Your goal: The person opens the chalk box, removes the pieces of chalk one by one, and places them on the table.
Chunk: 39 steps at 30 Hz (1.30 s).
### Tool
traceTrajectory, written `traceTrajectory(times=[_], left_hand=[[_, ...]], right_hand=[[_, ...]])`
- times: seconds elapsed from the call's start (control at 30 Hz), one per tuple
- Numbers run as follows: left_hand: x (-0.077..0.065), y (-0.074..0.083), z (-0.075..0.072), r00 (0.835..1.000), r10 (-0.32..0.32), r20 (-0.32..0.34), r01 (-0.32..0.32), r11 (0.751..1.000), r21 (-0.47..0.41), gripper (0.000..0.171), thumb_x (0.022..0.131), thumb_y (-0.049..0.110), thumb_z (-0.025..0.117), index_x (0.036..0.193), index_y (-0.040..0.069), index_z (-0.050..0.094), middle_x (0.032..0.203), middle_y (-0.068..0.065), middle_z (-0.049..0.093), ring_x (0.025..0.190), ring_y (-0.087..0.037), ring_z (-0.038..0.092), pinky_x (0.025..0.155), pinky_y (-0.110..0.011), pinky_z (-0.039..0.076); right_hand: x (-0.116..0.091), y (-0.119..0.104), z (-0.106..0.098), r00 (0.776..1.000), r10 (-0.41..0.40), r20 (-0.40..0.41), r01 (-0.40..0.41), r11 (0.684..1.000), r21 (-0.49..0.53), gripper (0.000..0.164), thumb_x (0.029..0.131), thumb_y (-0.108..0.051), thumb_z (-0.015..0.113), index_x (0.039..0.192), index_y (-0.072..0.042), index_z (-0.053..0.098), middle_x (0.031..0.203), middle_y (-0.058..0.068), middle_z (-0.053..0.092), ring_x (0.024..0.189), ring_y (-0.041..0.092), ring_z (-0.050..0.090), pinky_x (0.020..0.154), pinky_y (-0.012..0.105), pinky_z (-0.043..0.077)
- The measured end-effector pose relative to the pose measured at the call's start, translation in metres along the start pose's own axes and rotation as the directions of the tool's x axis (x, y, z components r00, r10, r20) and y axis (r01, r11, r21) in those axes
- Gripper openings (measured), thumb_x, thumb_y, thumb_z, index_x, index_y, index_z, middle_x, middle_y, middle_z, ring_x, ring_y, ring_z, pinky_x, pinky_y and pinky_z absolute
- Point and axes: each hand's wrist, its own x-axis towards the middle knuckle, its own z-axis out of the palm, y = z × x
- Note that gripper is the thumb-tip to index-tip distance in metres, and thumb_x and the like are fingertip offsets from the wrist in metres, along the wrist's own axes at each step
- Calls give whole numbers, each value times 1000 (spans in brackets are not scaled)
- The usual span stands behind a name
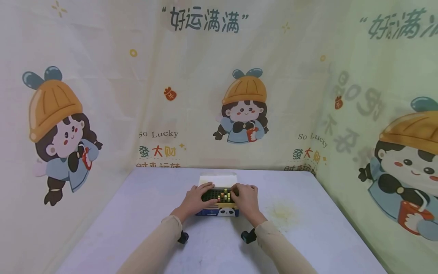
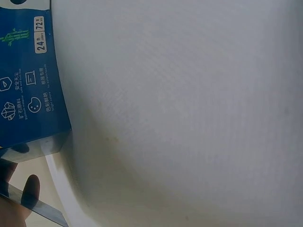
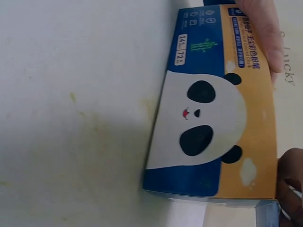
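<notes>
A chalk box (image 3: 208, 118) with a panda face on its blue and yellow front lies on the white table, its lid raised at the back. Several coloured chalk sticks (image 1: 226, 196) stand in the right part of its dark, holed insert (image 1: 209, 195). My left hand (image 1: 195, 199) grips the box's left end, thumb along the front top edge and fingers reaching behind. At the right end is my right hand (image 1: 247, 199), fingers bent down beside the sticks. Whether those fingertips pinch a stick is hidden.
The white table (image 1: 143, 213) spreads around the box, with a yellow dust smudge (image 1: 282, 213) to the right. Printed cloth (image 1: 198, 114) hangs at the back and both sides. Small black wrist cameras (image 1: 249, 236) sit under both wrists.
</notes>
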Motion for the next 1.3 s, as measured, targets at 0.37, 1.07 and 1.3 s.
traceTrajectory(times=[0.37, 1.07, 1.3], left_hand=[[-2, -1, 3, 1000, -1, 6, 1, 1000, 6, 79, 91, 74, 60, 157, 32, 47, 164, 10, 40, 130, -35, 49, 108, -65, 38], [-2, 1, 1, 1000, 14, -18, -14, 1000, -5, 78, 91, 71, 63, 156, 30, 49, 163, 8, 42, 131, -37, 50, 107, -66, 39], [-1, 2, 1, 1000, -4, -12, 4, 1000, 2, 80, 90, 74, 62, 155, 30, 50, 163, 8, 43, 130, -36, 49, 108, -65, 39]], right_hand=[[-2, 0, -1, 999, -23, 41, 13, 976, 216, 9, 99, -11, 70, 108, -11, 70, 101, 5, 70, 89, 19, 72, 67, 26, 57], [1, 4, -6, 994, 5, 112, -39, 952, 304, 11, 104, -17, 65, 114, -17, 59, 101, 9, 79, 85, 20, 72, 72, 39, 57], [3, 6, -5, 998, -4, 67, -18, 946, 323, 20, 110, -18, 54, 128, -15, 47, 96, 9, 76, 80, 20, 75, 66, 34, 58]])
